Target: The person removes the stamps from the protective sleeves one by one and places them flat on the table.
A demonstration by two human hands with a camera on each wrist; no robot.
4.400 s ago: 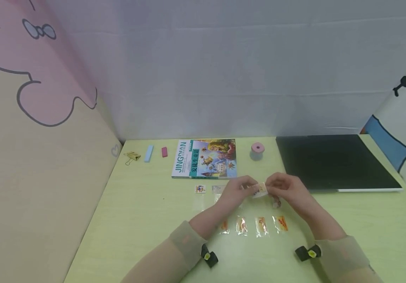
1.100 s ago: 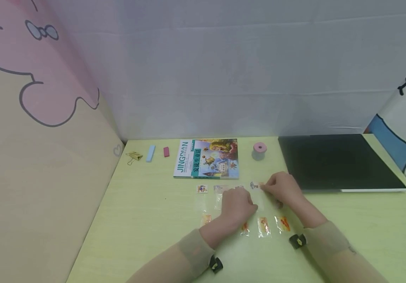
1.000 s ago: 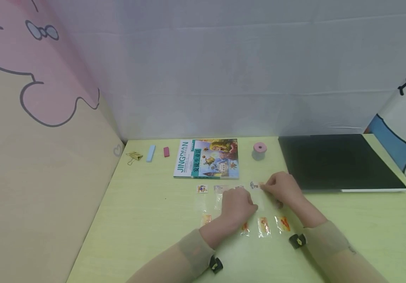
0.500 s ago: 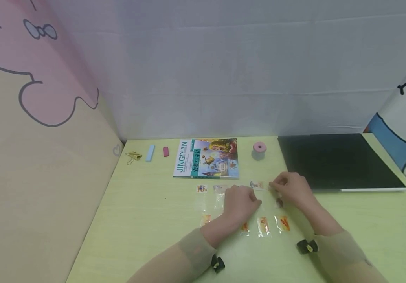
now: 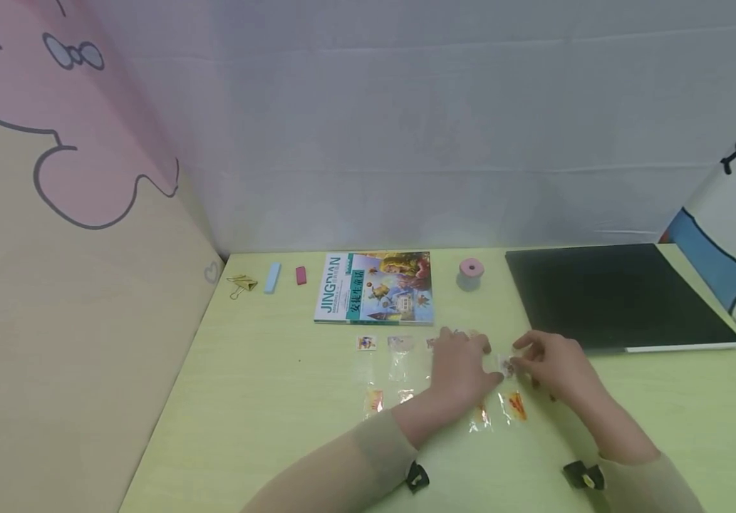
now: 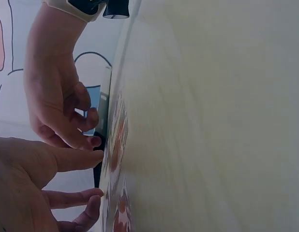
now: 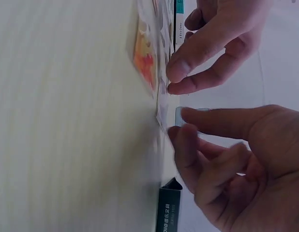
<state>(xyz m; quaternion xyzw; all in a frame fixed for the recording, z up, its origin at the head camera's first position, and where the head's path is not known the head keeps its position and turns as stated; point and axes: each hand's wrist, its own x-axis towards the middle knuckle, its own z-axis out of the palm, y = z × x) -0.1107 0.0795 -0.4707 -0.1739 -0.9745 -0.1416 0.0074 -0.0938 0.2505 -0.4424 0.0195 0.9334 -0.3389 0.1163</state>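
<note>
My left hand (image 5: 460, 367) reaches over the row of small clear sleeves, thumb and index finger spread apart. Its thumb tip lies at the left edge of a clear sleeve with a dark reddish picture (image 5: 506, 366). On that sleeve's other side is my right hand (image 5: 560, 367), thumb tip at its right edge. In the right wrist view, the right thumb and index finger (image 7: 176, 135) stand apart with a gap between them. Nearer me lie sleeves with orange pictures, one at the right end (image 5: 516, 406) and one at the left (image 5: 375, 400). My left hand covers part of the row.
A small picture stamp (image 5: 366, 343) and a clear sleeve (image 5: 400, 360) lie left of the hands. Behind are a picture book (image 5: 374, 288), a pink-topped spool (image 5: 469, 274) and a black flat panel (image 5: 618, 296). Back left: gold clip (image 5: 242, 285), blue stick (image 5: 272, 278), magenta block (image 5: 301, 275).
Earlier both hands pinched a small picture piece in the air, then it lay flat at the back. Now both hands have shifted right and nearer, around the dark reddish sleeve; the left fingers have spread.
</note>
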